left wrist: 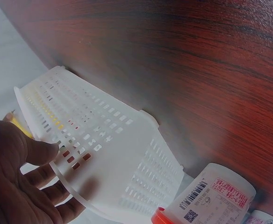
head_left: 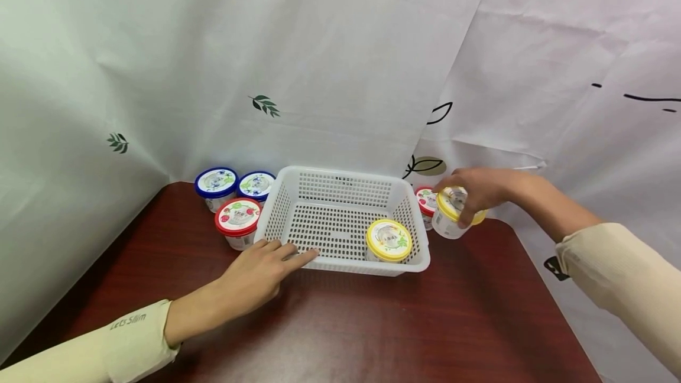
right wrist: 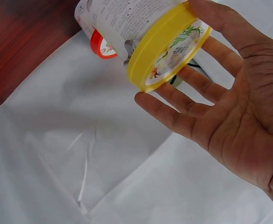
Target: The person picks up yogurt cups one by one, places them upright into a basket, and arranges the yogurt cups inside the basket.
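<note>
A white perforated plastic basket sits on the table, with a yellow-lidded tub inside at its front right. My left hand holds the basket's rim near the front left corner; the left wrist view shows the thumb against the outer wall and the other fingers past the rim. To the right of the basket, my right hand grips another yellow-lidded tub by its lid, thumb on one side and fingers on the other. Part of a further yellow lid shows behind that hand.
Two blue-lidded tubs and a red-lidded tub stand left of the basket. Another red-lidded tub is at its right, beside the held tub. White printed cloth hangs around the back and sides of the dark red table.
</note>
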